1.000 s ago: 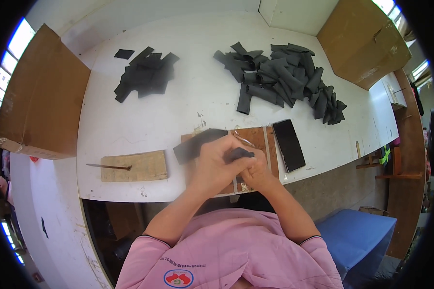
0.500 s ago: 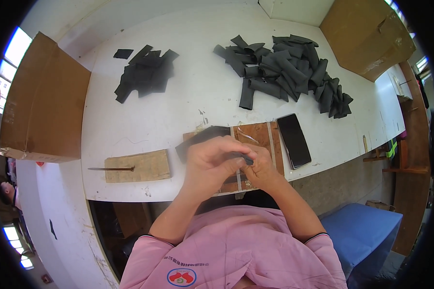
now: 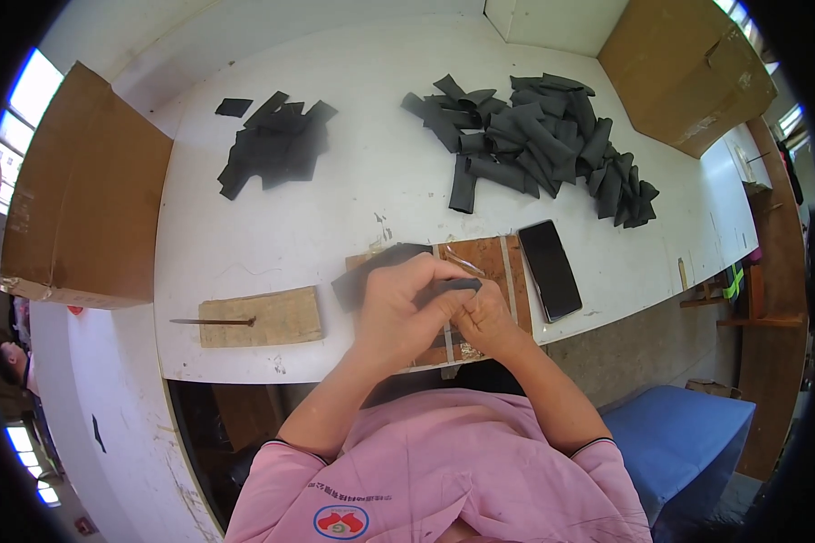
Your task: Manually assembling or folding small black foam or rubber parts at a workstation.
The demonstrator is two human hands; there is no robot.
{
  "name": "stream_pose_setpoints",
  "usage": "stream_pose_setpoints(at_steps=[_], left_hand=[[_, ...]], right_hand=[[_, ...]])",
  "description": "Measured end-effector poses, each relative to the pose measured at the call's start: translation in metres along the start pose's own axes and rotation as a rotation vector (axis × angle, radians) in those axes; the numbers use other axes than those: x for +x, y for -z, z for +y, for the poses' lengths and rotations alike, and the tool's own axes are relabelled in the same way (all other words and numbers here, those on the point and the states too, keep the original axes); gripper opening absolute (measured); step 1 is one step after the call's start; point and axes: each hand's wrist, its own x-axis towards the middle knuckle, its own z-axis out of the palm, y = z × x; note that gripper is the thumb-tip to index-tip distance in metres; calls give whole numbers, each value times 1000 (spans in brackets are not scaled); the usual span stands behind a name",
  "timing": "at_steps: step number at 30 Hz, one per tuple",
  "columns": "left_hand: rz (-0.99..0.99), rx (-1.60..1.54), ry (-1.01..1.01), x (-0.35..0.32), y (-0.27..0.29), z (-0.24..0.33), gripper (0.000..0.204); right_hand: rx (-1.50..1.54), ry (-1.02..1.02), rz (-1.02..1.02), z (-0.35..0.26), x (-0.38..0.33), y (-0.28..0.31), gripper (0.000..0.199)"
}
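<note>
Above a brown board (image 3: 514,271) at the table's near edge, my hands meet around a small black fabric piece (image 3: 462,284). My left hand (image 3: 406,303) curls its fingers and thumb about it. Pressed against the other end, my right hand (image 3: 491,319) has its fingers closed on the same piece. Much of the piece is hidden inside the hands. Beneath my left hand a flat dark fabric strip (image 3: 353,282) lies partly over the board. Beyond my fingers, a thin shiny tool (image 3: 462,261) rests on the board; its kind is unclear.
A black phone (image 3: 551,271) lies right of the board. Leftward, a long metal spike (image 3: 213,321) rests on a cardboard piece (image 3: 285,317). Farther back are flat black pieces (image 3: 281,149) and a heap of black fabric tubes (image 3: 534,136). Cardboard boxes (image 3: 86,190) flank the table.
My hands have shifted slightly against each other, and more of the black fabric piece's upper edge shows between them. The view has tilted a little; the table things have stayed put.
</note>
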Motion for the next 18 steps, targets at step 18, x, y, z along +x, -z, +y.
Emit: stream_pose_setpoints(at_steps=[18], left_hand=[[277, -655, -275, -17, 13, -23, 13]], right_hand=[[-154, 28, -6, -25, 10, 7, 17]])
